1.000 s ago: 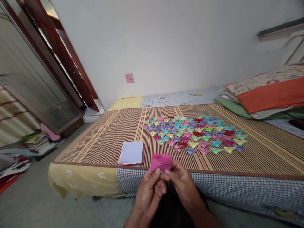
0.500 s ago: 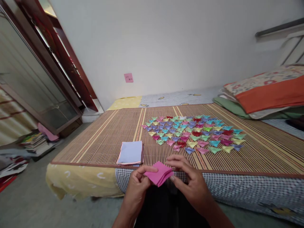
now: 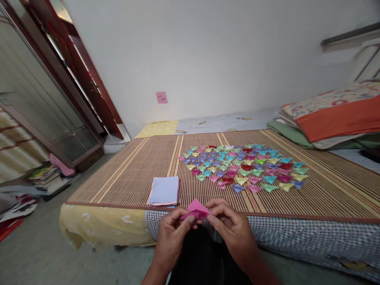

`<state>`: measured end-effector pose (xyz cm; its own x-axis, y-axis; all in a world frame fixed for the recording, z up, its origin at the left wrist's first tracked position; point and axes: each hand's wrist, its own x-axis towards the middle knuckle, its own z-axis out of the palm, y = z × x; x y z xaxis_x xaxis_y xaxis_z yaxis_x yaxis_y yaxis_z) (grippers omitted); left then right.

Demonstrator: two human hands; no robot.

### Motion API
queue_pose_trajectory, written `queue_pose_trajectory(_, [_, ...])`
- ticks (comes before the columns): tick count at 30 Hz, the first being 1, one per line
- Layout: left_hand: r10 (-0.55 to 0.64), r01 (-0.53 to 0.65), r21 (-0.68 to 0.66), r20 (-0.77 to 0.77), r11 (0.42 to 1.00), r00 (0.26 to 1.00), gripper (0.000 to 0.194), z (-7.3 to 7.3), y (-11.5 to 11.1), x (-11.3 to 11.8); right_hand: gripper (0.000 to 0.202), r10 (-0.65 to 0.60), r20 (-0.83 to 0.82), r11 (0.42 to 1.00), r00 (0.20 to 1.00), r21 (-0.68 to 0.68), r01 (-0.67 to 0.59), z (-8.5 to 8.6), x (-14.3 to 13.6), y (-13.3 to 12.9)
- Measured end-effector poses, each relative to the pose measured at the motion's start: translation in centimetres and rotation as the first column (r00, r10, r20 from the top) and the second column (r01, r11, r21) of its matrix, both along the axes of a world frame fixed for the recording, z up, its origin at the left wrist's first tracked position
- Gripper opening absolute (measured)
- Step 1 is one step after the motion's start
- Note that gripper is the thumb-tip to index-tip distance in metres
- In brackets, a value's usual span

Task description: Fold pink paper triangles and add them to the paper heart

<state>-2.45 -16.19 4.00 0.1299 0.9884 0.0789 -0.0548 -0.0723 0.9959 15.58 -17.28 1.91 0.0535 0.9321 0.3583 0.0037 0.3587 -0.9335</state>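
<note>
A folded sheet of bright pink paper (image 3: 196,206) is held between my two hands, just in front of the bed's near edge. My left hand (image 3: 174,229) pinches its left corner, with the thumb on top. At the right corner, the thumb and fingers of my right hand (image 3: 230,221) are closed on the paper. Its upper part stands as a triangle, and the lower edge is folded up. Beyond my left hand lies a stack of square paper (image 3: 164,190), light blue on top with pink edges below.
Several rows of small folded paper boats (image 3: 243,166) in many colours cover the striped mat (image 3: 124,170). Folded bedding (image 3: 341,114) is piled at the right. A pink note (image 3: 162,97) is stuck to the wall. Books (image 3: 44,178) are stacked at the left.
The pink paper has gone from a flat diamond to a triangle with its lower part folded up. My right hand has closed on its right corner, and my left thumb has moved onto the front.
</note>
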Motion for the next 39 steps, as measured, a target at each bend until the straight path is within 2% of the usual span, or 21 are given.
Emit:
queue_pose_trajectory(5, [0.121, -0.117, 0.074, -0.055, 0.99, 0.991, 0.025, -0.3, -0.3, 0.5, 0.023, 0.037, -0.124, 0.993, 0.992, -0.109, -0.051, -0.2, -1.1, -0.1])
queue_pose_trajectory(12, [0.267, -0.268, 0.046, 0.027, 0.962, 0.963, 0.023, -1.0, -0.3, 1.3, 0.02, -0.047, 0.039, 0.998, 0.998, -0.028, 0.048, 0.4, -1.5, -0.4])
queue_pose_trajectory(16, [0.208, -0.206, 0.045, -0.03, 0.977, 0.978, 0.025, -1.2, -0.4, 1.2, 0.018, -0.042, 0.127, 0.998, 0.991, 0.047, 0.036, 0.9, -1.2, -0.3])
queue_pose_trajectory(20, [0.1, -0.099, 0.026, -0.052, 0.995, 0.994, 0.029, -1.2, -0.5, 1.2, 0.021, -0.061, 0.096, 0.997, 0.993, 0.049, 0.057, 0.6, -1.3, -0.3])
queue_pose_trajectory(24, [0.087, -0.085, 0.032, -0.056, 0.996, 0.995, 0.025, -1.2, -0.7, 1.3, 0.023, -0.074, 0.072, 0.997, 0.995, 0.009, 0.074, 0.3, -1.7, -0.5])
queue_pose_trajectory(30, [0.063, -0.057, 0.042, -0.151, 0.998, 0.986, 0.029, -1.0, -1.0, 1.3, 0.019, -0.045, 0.102, 0.997, 0.994, 0.059, 0.039, 1.1, -1.5, -0.5])
queue_pose_trajectory(39, [0.199, -0.198, 0.019, -0.118, 0.98, 0.973, 0.034, -1.5, -1.3, 2.0, 0.024, -0.06, 0.021, 0.998, 0.998, -0.029, 0.06, 0.5, -2.0, -0.8])
